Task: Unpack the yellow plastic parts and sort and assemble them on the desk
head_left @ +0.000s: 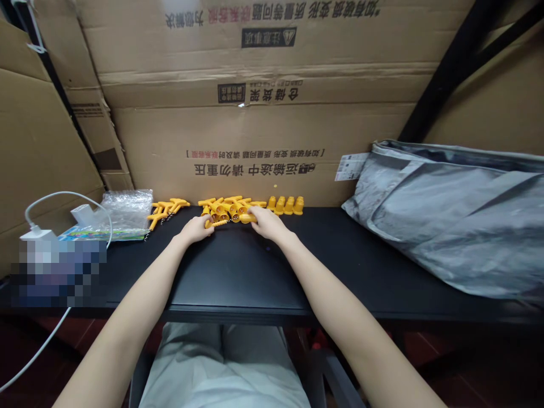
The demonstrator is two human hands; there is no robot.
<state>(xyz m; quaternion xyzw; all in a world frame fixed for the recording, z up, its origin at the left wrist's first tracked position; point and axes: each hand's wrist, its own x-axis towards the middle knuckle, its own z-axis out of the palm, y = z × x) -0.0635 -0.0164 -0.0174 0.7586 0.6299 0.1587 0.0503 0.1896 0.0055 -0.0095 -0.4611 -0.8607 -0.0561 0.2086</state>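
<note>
My left hand is closed on a corkscrew handle, a slim yellow bar lying near the table top. My right hand pinches a yellow cup-shaped piece at the right end of a pile. Between and behind the hands lies that pile of yellow T-handles and hollow yellow cups, some with metal inside. To the left, several yellow corkscrews with T-handles and metal spirals lie together. Right of the pile, several yellow cups stand in rows. Fingertips are partly hidden.
A grey fabric bag fills the right of the black table. At left are bubble wrap, a white charger with a cable, and a blurred-out object. Cardboard walls the back.
</note>
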